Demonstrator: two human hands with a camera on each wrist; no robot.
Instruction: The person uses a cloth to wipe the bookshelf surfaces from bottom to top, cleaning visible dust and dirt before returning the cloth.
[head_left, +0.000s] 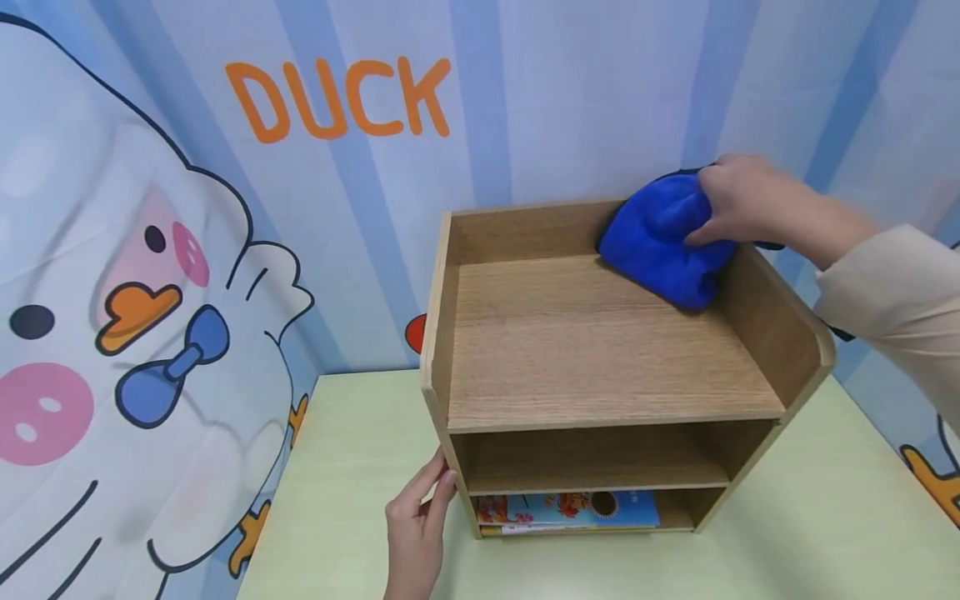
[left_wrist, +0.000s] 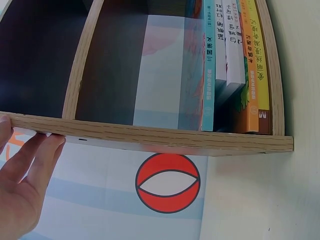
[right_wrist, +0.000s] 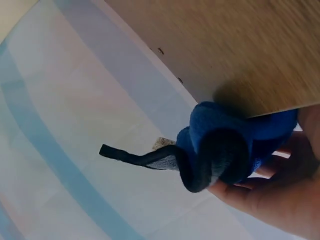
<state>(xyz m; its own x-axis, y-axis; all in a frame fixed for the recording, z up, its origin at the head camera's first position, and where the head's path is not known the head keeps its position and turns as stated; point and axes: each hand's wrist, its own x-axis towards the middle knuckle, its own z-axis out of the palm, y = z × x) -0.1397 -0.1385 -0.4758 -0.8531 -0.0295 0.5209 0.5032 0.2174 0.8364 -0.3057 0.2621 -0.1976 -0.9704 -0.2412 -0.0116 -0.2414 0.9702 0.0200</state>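
A straight-fingered left hand (head_left: pixel 417 523) touches the wooden shelf (head_left: pixel 592 342) holding colourful books (head_left: pixel 551 511). Right hand (head_left: pixel 750 200) grips blue plush cloth (head_left: pixel 658 242); only right wrist shows its tag (right_wrist: pixel 162 143).

One cloth (head_left: pixel 663 237), one bookshelf (head_left: pixel 600 350), two grips (head_left: pixel 420 517) (head_left: pixel 753 200)

Shelf (head_left: pixel 585 350) on table (head_left: pixel 352 467), books (head_left: pixel 630 508) in bottom tier, cloth (head_left: pixel 652 237) at back-right corner in your right hand (head_left: pixel 750 200), your left hand (head_left: pixel 420 512) at left side.

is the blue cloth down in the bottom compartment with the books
No, the right hand grips the blue cloth at the far right corner of the top shelf.
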